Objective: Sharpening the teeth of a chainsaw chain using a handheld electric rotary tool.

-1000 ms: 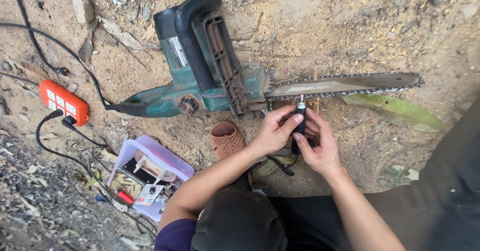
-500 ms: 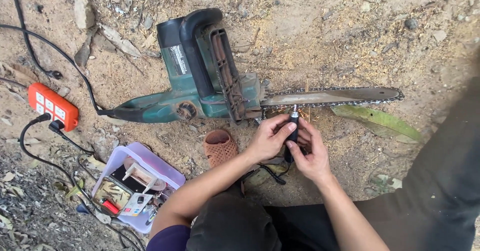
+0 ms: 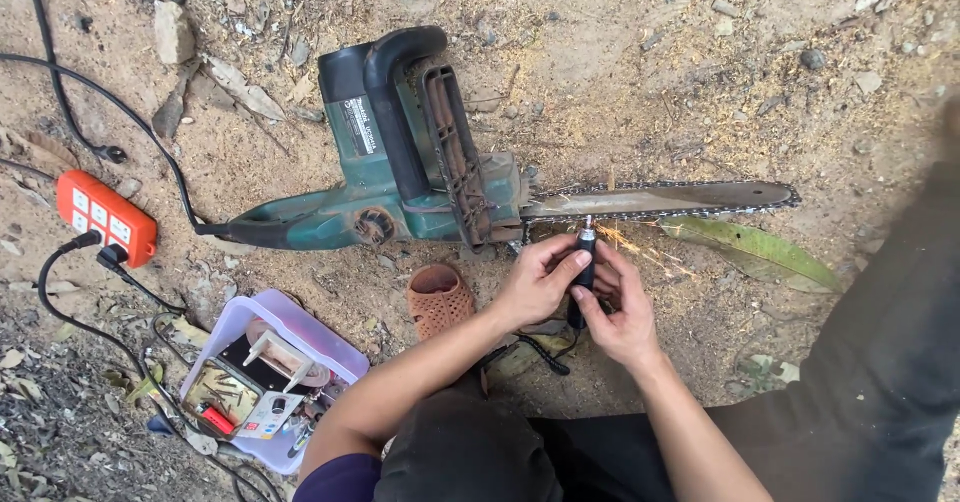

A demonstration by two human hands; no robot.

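Observation:
A green and black electric chainsaw (image 3: 420,162) lies on the dirt, its bar and chain (image 3: 660,202) pointing right. My left hand (image 3: 540,282) and my right hand (image 3: 620,312) both grip a small black rotary grinder (image 3: 583,262). The grinder's tip touches the lower edge of the chain near the saw body, and orange sparks fly off to the right. A black cord runs from the grinder down toward my knees.
An orange power strip (image 3: 105,217) with plugged cables lies at left. A lilac plastic box (image 3: 270,372) of small tools sits by my left knee. A brown perforated shoe (image 3: 440,297) is next to my left forearm. Stones and dry leaves are scattered around.
The view has shifted slightly, so the saw sits a little lower and further left in frame. Both hands keep hold of the grinder against the chain.

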